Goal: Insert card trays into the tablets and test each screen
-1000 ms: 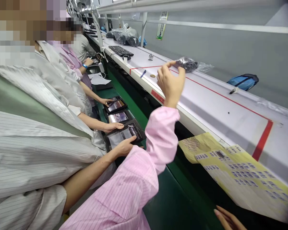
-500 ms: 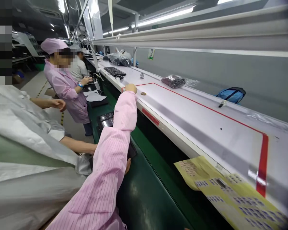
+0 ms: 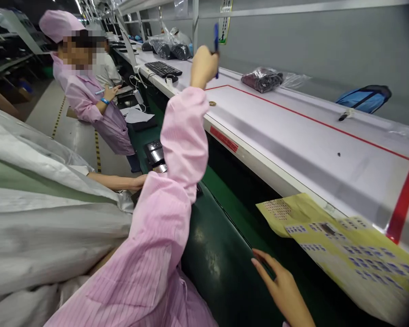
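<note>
My left hand (image 3: 203, 66), at the end of a long pink striped sleeve, is raised above the near edge of the white shelf (image 3: 276, 136). It is closed round a blue pen (image 3: 216, 36) that stands nearly upright. A small brown ring (image 3: 211, 104) lies on the shelf below that hand. Lower right, my right hand (image 3: 282, 284) hangs over the edge of the dark green belt (image 3: 221, 272), its fingers apart and nothing in them. Nearest to it are yellow sticker sheets (image 3: 303, 213) with rows of small labels, drooping from the shelf.
A co-worker in a white-grey coat (image 3: 54, 227) stands close at left, one hand behind my sleeve. Beyond, a person in pink (image 3: 85, 100) works at the belt. The shelf carries a keyboard (image 3: 163, 69), bagged items (image 3: 262, 79) and a blue pouch (image 3: 364, 97).
My left hand has lifted off the shelf, and the blue pen now shows in it. My right hand has come into view at lower right. The camera has tilted down.
</note>
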A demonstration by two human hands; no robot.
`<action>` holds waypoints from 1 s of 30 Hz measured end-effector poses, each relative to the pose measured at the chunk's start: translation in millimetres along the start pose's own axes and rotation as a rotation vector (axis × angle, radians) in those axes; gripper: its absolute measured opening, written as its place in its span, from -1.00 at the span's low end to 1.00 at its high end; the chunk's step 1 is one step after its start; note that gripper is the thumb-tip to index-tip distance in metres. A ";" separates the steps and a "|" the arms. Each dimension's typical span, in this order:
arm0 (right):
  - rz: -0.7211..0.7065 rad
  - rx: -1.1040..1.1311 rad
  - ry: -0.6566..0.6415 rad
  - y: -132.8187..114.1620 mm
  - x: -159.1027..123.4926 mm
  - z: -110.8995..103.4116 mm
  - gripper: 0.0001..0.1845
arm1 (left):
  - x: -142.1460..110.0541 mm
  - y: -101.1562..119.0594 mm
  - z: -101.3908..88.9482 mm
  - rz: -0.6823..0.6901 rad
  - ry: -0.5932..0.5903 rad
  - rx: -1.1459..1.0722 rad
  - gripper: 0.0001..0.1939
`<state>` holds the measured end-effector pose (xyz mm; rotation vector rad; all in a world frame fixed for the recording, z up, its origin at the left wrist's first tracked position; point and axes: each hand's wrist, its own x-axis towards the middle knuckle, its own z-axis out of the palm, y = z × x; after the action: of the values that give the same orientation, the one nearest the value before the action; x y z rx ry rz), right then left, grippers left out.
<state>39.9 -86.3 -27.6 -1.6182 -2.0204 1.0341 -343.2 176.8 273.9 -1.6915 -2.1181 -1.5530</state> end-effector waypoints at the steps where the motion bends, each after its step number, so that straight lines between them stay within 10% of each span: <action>1: -0.049 -0.018 0.033 -15.2 -3.8 -8.5 -0.51 | -24.8 23.3 -2.1 0.029 -0.034 -0.006 -0.66; 7: -0.268 -0.108 0.263 -66.5 -58.9 -32.9 -0.59 | -199.7 97.2 79.7 0.362 -0.365 -0.043 -0.73; 12: -0.189 -0.088 0.275 -34.0 -111.6 -27.3 -0.61 | -237.0 90.7 157.2 0.355 -0.390 0.018 -0.72; 18: 0.006 0.021 0.207 6.2 -115.9 -4.0 -0.52 | -254.7 77.7 120.1 0.295 -0.205 -0.139 -0.44; 25: -0.045 0.189 0.131 37.0 -55.9 114.7 -0.43 | -456.6 -41.7 66.4 0.361 0.150 -0.658 -0.75; 27: -0.072 0.222 0.073 55.7 -45.7 149.4 -0.40 | -520.6 -91.5 75.5 0.478 0.031 -0.667 -0.77; 30: -0.002 0.250 0.057 97.1 -45.5 189.1 -0.41 | -574.2 -164.1 84.4 0.064 -0.142 -0.668 -0.79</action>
<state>-7.0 -181.9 -217.1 -1.4971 -1.7751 1.1743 -183.3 -168.9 -193.8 -2.0581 -1.6622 -2.3601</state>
